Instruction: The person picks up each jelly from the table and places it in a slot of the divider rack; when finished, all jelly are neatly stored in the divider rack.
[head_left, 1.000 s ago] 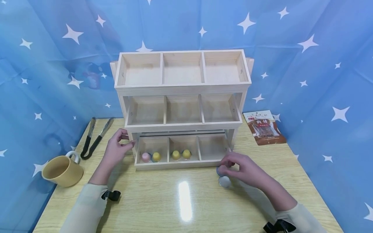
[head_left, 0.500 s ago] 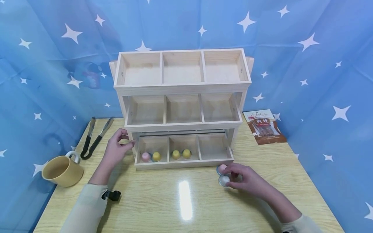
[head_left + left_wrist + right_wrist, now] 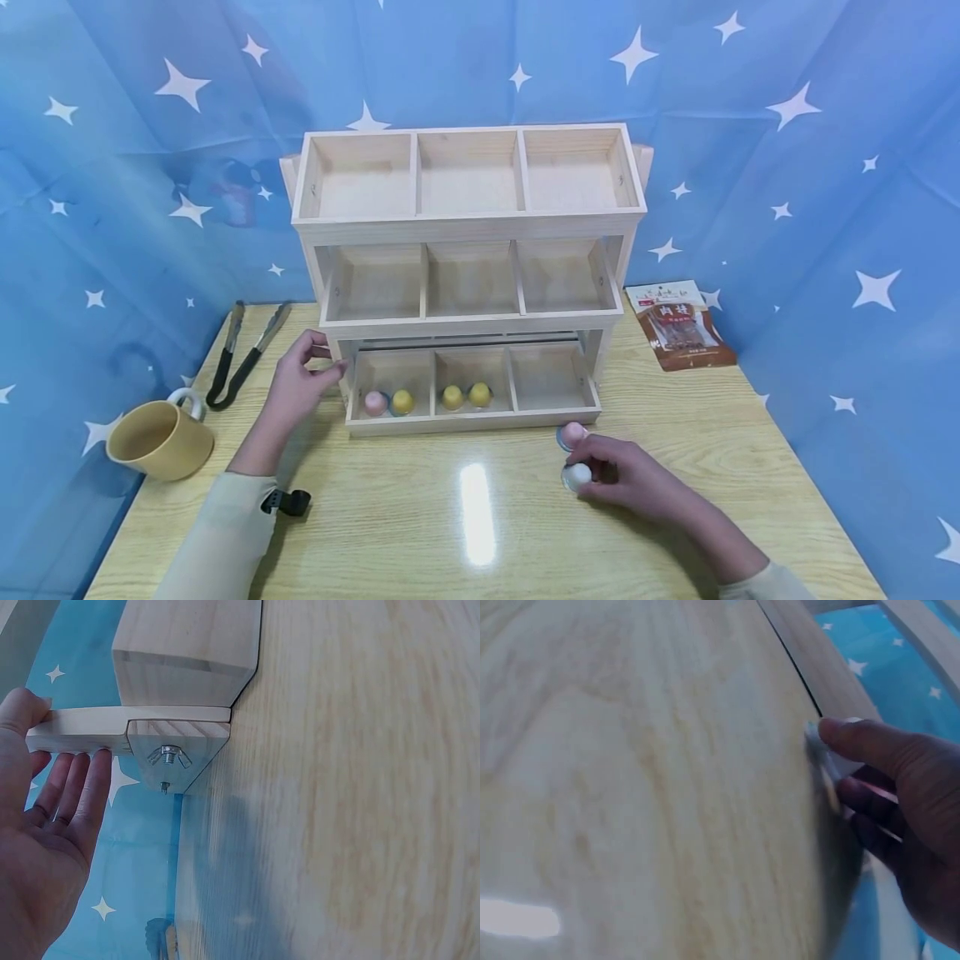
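Note:
A pale wooden three-tier rack stands at the back of the table, each tier split into three compartments. My left hand holds its left side support, thumb on one face and fingers on the other in the left wrist view. In front of the rack's right end, my right hand pinches a small white domed cup with a clear rim. A pink domed cup lies just behind it. On the bottom tier, the left compartment holds a pink cup and a yellow cup; the middle one holds two yellow cups.
On the left stand a yellow mug with a white handle and black-handled tongs. A brown and white food packet lies at the back right. A blue star-patterned cloth surrounds the table.
My right hand has left the pink cup by the rack's front edge and come toward me to the white cup. My left hand stays at the rack's side.

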Demonstrator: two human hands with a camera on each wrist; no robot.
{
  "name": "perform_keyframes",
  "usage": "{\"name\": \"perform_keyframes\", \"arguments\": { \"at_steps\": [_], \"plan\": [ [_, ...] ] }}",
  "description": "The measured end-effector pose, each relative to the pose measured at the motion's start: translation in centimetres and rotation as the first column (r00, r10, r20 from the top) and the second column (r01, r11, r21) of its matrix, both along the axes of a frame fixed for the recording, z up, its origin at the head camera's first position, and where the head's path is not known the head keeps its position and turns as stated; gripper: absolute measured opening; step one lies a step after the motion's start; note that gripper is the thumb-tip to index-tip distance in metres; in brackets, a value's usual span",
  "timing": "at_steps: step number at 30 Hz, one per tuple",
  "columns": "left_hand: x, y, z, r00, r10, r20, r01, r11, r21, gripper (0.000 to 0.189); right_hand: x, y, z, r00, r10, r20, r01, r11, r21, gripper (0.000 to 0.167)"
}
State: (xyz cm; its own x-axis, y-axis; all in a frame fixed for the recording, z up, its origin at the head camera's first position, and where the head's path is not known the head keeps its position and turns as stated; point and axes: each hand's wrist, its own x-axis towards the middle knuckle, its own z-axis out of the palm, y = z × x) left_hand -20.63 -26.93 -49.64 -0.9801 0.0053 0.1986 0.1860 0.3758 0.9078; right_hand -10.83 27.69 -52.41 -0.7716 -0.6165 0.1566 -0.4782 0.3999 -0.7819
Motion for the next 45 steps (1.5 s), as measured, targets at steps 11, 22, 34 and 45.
{"name": "perform_keyframes", "arguments": {
  "at_steps": [11, 22, 34, 45],
  "plan": [
    [0.0, -0.1, -0.1, 1.0, -0.001, 0.007, 0.001, 1.0, -0.004, 0.034, 0.2, -0.5, 0.0, 1.0, 0.01, -0.007, -0.01, 1.0, 0.001, 0.033],
    [0.2, 0.1, 0.1, 1.0, -0.002, 0.011, 0.002, 1.0, 0.001, 0.035, -0.5, -1.3, 1.6, 0.996, -0.056, -0.072, 0.057, 0.998, -0.001, 0.044],
    [0.2, 0.1, 0.1, 1.0, -0.002, 0.011, 0.002, 1.0, -0.002, 0.036, -3.2, -3.6, 4.1, 0.974, -0.14, -0.181, 0.131, 0.99, -0.056, 0.037],
    [0.1, 0.0, 0.0, 1.0, 0.005, 0.01, -0.004, 1.0, -0.025, 0.033, -5.8, -5.4, 5.2, 0.977, -0.152, -0.146, 0.152, 0.988, -0.013, 0.035]
  ]
}}
